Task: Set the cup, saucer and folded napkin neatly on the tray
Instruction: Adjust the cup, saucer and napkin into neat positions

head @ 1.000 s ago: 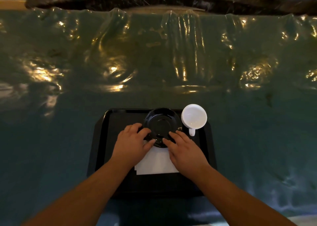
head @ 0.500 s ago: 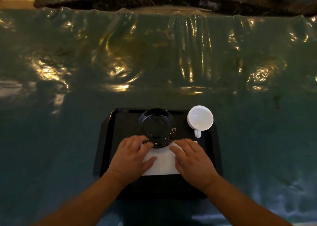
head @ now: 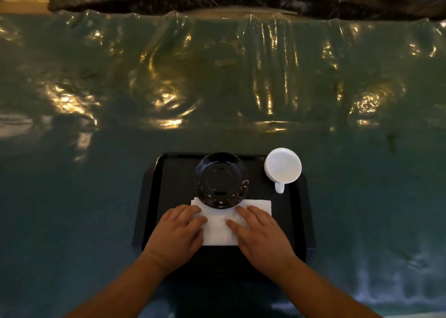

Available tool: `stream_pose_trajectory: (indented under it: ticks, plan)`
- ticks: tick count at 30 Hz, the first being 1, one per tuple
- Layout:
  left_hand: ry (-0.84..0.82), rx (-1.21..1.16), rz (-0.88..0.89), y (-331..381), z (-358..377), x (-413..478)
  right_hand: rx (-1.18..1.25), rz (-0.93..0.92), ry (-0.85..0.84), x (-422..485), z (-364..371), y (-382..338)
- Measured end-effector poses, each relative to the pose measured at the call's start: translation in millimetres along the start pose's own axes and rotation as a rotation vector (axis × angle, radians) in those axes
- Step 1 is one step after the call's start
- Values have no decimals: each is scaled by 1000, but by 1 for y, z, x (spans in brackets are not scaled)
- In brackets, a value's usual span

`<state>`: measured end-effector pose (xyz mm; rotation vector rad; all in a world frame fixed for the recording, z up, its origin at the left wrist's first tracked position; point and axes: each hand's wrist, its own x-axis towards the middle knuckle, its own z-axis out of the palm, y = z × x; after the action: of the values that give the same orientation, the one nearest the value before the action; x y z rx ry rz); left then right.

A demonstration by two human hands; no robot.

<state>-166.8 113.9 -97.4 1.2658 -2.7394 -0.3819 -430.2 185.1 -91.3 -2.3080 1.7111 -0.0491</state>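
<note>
Head view: black tray [head: 301, 221] on a teal table under wrinkled clear plastic sheeting [head: 217, 76]. Left hand [head: 177, 233] and right hand [head: 261, 235] lie flat, fingers spread, pressing the white folded napkin [head: 218, 230], gripping nothing. Black saucer [head: 221, 180] overlaps the napkin's far edge. White cup [head: 282, 165] upright, empty, at the tray's far right corner, handle toward the person.
</note>
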Motion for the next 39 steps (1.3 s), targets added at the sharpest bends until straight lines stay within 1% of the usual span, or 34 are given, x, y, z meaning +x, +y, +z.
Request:
stream_pose_trajectory:
  ticks: [2,4,5,6,8,9,10,12,13,14,16,21,28,30,31,32,33,34,35,36,37,39]
  plan:
    - [9,-21,-28,-1,0,1,2,-5,6,3,0,0]
    - [12,-12,-33,1,0,4,41,-31,72,7,-6,4]
    - [11,-5,-38,2,-1,6,75,-28,143,10,-12,7]
    - [11,3,-46,3,-2,9,102,-4,247,15,-21,11]
    - [10,16,-66,5,-3,14,111,115,456,28,-42,27]
    - [8,22,-76,6,-3,16,95,204,501,34,-53,36]
    - [8,27,-82,6,-3,17,73,302,495,40,-62,45]
    - [4,28,-91,7,-2,17,32,478,375,50,-73,61]
    - [0,26,-96,7,-2,17,10,526,299,55,-75,65]
    - [-2,24,-102,7,-1,16,-19,536,238,58,-77,67]
    - [1,20,-107,7,0,16,-71,493,183,62,-78,66]
    - [2,11,-103,7,-2,17,-69,397,185,69,-75,55]
    - [-12,16,-104,8,-3,16,-48,347,169,75,-72,48]
    - [-6,20,-98,8,-3,15,-9,356,229,70,-74,48]
    - [-4,27,-92,8,-2,15,21,350,300,64,-74,47]
    - [3,33,-83,8,-1,14,44,314,394,56,-74,44]
    - [14,37,-69,8,0,14,63,242,470,47,-72,40]
    - [28,39,-50,9,1,13,82,148,496,35,-68,35]
    - [45,41,-26,8,3,11,100,60,466,24,-60,30]
    - [59,42,-1,7,5,9,108,1,392,12,-50,27]
    - [70,40,19,6,7,7,100,-22,296,1,-38,26]
    - [66,38,32,3,10,3,37,-12,119,-15,-12,29]
